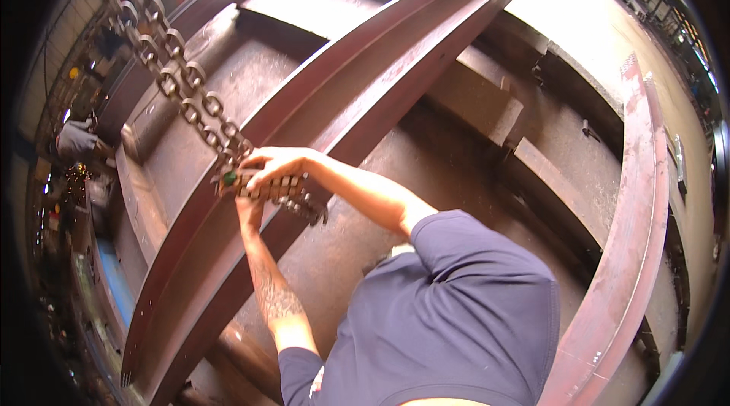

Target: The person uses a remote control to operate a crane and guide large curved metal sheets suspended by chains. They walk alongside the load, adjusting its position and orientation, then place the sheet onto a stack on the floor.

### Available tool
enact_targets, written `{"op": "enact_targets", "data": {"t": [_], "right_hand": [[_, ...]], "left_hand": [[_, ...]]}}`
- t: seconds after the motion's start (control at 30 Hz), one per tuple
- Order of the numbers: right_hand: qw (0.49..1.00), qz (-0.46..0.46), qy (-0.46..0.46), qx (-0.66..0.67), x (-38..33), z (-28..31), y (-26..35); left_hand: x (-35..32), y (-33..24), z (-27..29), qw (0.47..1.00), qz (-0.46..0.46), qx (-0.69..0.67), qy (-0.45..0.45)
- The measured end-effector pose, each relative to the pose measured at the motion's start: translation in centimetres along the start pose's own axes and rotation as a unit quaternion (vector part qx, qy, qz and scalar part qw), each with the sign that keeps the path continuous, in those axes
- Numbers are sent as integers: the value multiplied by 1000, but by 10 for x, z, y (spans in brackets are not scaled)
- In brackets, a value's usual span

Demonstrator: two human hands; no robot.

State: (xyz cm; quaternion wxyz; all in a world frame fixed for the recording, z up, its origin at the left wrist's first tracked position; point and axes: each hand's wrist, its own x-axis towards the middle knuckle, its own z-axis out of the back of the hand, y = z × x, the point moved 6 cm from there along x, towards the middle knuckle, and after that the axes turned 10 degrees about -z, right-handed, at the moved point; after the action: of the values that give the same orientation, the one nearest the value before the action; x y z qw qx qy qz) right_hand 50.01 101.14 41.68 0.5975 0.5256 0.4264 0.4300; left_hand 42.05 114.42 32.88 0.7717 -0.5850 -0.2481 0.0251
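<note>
The head view showed the right hand (283, 163) curled over a blocky metal piece (283, 188), gripping it from above. The left hand (248, 207) met it from below at seven o'clock; its fingers were mostly hidden, so its grip could not be told. The step in hand looked to be steadying that piece two-handed at the chain's lower end, and any shift called for fingers clear of the links. The piece hung over a beam (357, 87), with a green spot at its nine o'clock end. From there the chain (179, 79) ran toward eleven o'clock in thick, dull oval links. The beam, reddish-brown, smooth and channel-shaped, stretched from one to seven o'clock. At four o'clock lay a second, rust-toned beam (608, 284), its edge bowed by the lens.
</note>
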Motion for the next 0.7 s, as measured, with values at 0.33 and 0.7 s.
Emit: {"op": "enact_targets", "data": {"t": [0.33, 0.7], "right_hand": [[949, 77, -180, -246, -93, 10, -29], [885, -4, -377, -274, -162, 22, -60]], "left_hand": [[-48, -9, -12, 998, -31, 36, -48], [-93, -3, -14, 993, 19, 74, -88]]}}
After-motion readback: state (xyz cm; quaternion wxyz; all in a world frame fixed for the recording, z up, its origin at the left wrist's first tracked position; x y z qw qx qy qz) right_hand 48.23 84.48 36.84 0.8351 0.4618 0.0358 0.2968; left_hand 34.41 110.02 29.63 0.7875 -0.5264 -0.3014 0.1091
